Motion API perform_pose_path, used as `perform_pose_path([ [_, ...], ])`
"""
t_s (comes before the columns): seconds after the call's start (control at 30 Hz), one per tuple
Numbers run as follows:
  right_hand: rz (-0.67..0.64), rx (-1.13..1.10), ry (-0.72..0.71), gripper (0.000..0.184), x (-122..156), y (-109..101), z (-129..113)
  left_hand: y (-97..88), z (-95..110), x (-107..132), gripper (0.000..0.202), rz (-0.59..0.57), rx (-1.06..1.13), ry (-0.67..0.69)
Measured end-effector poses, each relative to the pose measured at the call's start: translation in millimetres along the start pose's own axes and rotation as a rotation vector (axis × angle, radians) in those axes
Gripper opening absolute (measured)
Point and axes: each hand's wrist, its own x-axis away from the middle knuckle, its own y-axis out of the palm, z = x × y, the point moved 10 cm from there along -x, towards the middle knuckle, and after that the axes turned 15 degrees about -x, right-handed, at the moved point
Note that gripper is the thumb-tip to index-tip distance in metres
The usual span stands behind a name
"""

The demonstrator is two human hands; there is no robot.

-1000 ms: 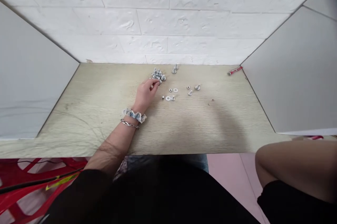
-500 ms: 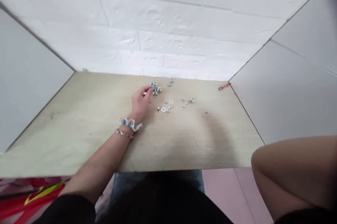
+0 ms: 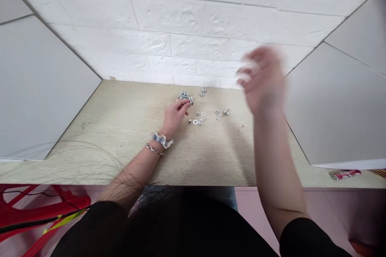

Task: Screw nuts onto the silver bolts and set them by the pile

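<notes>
the left hand (image 3: 175, 117) pinches a small silver bolt (image 3: 191, 100) between thumb and finger. this bolt is just beside a heap of bolts (image 3: 183, 94), near the back of the pale wooden table (image 3: 120, 108). the right hand (image 3: 265, 82) is up in the air on the right side, in front of the white wall (image 3: 150, 40). it looks blurry, but its fingers are bent and spread apart. two more bolts (image 3: 203, 91) sit near the wall, right of the heap. in front of them lie a nut (image 3: 198, 113) and a flat washer (image 3: 203, 114), side by side. nearer the person are a tiny piece (image 3: 189, 121), another washer (image 3: 195, 122) and another bolt (image 3: 200, 122), in a row. farther right are one more nut (image 3: 216, 111) and two loose bolts (image 3: 226, 112). a frilly band (image 3: 162, 140) and a chain (image 3: 154, 149) go round the left wrist (image 3: 164, 130)
</notes>
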Motion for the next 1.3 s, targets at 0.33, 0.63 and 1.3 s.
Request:
perform_pose_path([
  [0.33,-0.085,-0.061,0.222,0.051,56.4,100.4,78.6,20.5,28.5,17.4,0.024,-0.117,-0.159,0.242],
  [0.63,-0.147,0.145,0.204,0.057,61.7,100.4,78.6,29.2,26.5,15.3,0.028,-0.159,-0.155,0.241],
  [1.3,-0.107,0.193,0.185,0.064,61.2,101.3,67.9,33.9,42.5,18.1,0.020,-0.162,-0.473,0.479],
])
